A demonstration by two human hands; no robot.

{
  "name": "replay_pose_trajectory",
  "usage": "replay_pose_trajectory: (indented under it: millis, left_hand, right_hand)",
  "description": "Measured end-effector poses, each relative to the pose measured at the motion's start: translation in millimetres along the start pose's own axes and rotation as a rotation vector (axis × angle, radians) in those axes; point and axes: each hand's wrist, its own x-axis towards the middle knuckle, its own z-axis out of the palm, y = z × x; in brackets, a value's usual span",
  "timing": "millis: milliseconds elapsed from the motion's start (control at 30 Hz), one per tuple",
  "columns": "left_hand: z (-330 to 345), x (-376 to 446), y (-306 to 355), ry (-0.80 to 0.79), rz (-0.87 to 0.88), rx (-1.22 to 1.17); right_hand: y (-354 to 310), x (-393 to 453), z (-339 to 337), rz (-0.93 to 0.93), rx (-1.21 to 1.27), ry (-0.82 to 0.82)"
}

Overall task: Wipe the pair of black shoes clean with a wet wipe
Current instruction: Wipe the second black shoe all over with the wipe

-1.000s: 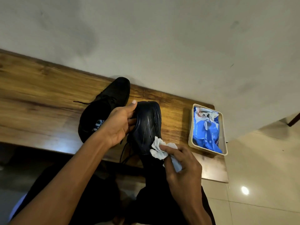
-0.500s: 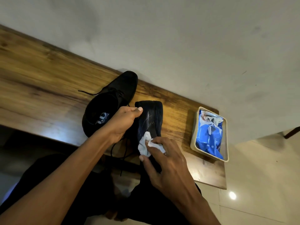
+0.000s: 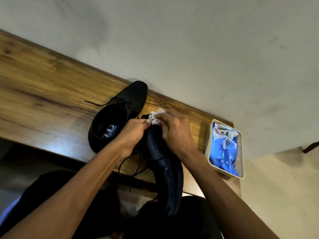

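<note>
One black lace-up shoe (image 3: 119,116) stands upright on the wooden table (image 3: 43,87), its opening facing me. The other black shoe (image 3: 165,171) is turned sole-up over the table's near edge, heel toward my lap. My left hand (image 3: 133,135) grips this shoe at its left side near the toe. My right hand (image 3: 174,131) pinches a crumpled white wet wipe (image 3: 156,117) and presses it on the toe end of the upturned shoe. The toe tip is hidden under the wipe and fingers.
A cream tray (image 3: 241,152) at the table's right end holds a blue wet-wipe pack (image 3: 224,152) with a wipe sticking out. A pale wall runs along the table's far edge. Tiled floor lies to the right. My dark-trousered legs are below the shoe.
My right hand has carried the wipe from the middle of the sole up to the toe end. The left hand keeps its hold on the shoe.
</note>
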Motion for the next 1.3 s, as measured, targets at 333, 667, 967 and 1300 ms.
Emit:
replay_pose_trajectory:
  millis: [333, 667, 967, 1300]
  left_hand:
    - [-0.5, 6.2, -9.2, 0.047, 0.037, 0.036]
    - [4.6, 6.6, -9.0, 0.055, 0.086, 0.117]
    - [6.6, 4.1, -5.1, 0.099, -0.013, -0.014]
    - [4.9, -1.6, 4.1, 0.057, -0.134, -0.101]
  right_hand:
    - [-25.9, -97.9, -35.7, -0.027, 0.084, -0.053]
    - [27.4, 5.8, -2.6, 0.130, -0.078, 0.017]
    - [-5.9, -66.1, -32.3, 0.226, -0.018, -0.098]
    - [-28.1, -53.6, -29.8, 0.129, -0.005, -0.105]
